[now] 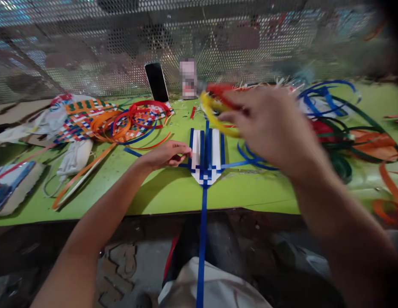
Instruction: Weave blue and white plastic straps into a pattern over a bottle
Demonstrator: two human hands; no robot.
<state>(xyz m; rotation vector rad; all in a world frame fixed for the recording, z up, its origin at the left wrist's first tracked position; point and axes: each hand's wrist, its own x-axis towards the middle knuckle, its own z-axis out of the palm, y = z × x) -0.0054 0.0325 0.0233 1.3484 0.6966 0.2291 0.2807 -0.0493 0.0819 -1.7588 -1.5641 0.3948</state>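
A small woven piece of white and blue strips (196,149) lies on the green table, its upper strips standing apart. From its pointed lower end a long blue strap (203,222) runs down over the table edge toward my lap. My left hand (171,155) is beside its left edge, fingers curled together; whether they pinch a strip is hidden. My right hand (266,124), blurred by motion, is raised to the right above the table. It grips a pliers-like tool with red and yellow handles (211,113), whose grey tip points left. Smearing hides the tool's exact kind.
Coiled orange, red and blue strips (122,124) lie on a multicoloured woven piece (81,117) at left. A dark phone (156,81) leans against the perforated metal panel (122,51). More strip coils (362,132) lie at right. A white adapter with cable (75,156) sits at left.
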